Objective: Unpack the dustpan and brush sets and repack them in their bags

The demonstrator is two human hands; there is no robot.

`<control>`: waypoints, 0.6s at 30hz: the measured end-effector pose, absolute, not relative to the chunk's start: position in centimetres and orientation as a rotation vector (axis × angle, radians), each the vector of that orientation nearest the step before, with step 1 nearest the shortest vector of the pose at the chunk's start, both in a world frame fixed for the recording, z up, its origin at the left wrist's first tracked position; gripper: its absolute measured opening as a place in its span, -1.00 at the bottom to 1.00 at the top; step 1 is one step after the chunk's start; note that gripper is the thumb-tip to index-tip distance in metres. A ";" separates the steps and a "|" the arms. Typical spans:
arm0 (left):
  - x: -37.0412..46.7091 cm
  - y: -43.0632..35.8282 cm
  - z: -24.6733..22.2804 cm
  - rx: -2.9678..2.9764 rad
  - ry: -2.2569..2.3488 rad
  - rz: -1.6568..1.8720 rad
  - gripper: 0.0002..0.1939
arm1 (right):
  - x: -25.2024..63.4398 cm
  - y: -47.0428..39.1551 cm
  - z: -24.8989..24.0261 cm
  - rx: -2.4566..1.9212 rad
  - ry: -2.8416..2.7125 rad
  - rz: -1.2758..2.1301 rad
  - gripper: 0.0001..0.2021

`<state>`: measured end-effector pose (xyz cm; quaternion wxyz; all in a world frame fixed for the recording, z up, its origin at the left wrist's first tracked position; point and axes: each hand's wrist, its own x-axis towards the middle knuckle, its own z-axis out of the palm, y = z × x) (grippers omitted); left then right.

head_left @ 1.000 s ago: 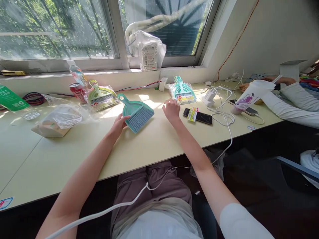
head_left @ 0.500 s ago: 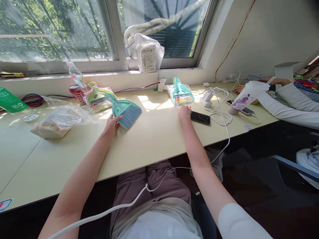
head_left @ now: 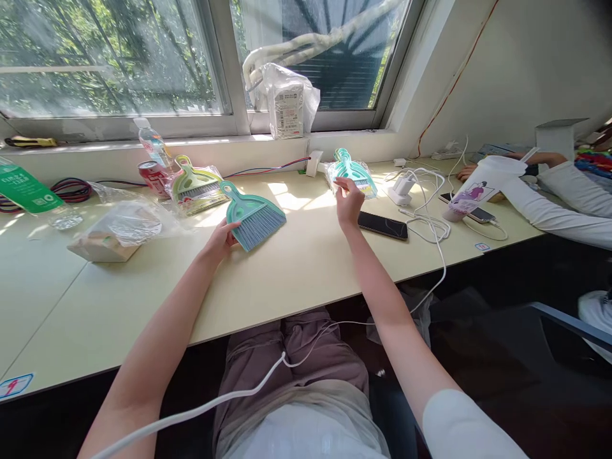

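Left of your left fingers (head_left: pixel 230 229) you have a green-labelled bottle (head_left: pixel 29 188) and a tan carton (head_left: pixel 104 252) under clear plastic (head_left: pixel 131 223), with a red can (head_left: pixel 153 177) farther back; right of your right fingers (head_left: pixel 349 185), a white charger (head_left: pixel 401 190) and a cup (head_left: pixel 482 186) sit on the counter (head_left: pixel 287 277).

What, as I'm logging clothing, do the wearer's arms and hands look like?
The left hand and right hand are ungloved, with no watch or bracelet visible. Both forearms are bare. A white short sleeve covers the right upper arm; no left sleeve shows.
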<state>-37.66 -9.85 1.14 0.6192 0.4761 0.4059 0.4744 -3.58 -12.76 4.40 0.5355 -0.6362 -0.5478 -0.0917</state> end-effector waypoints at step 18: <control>-37.3 -11.1 1.4 1.272 0.795 0.942 -0.51 | -15.2 -15.2 0.7 -1.039 -2.072 0.283 -0.74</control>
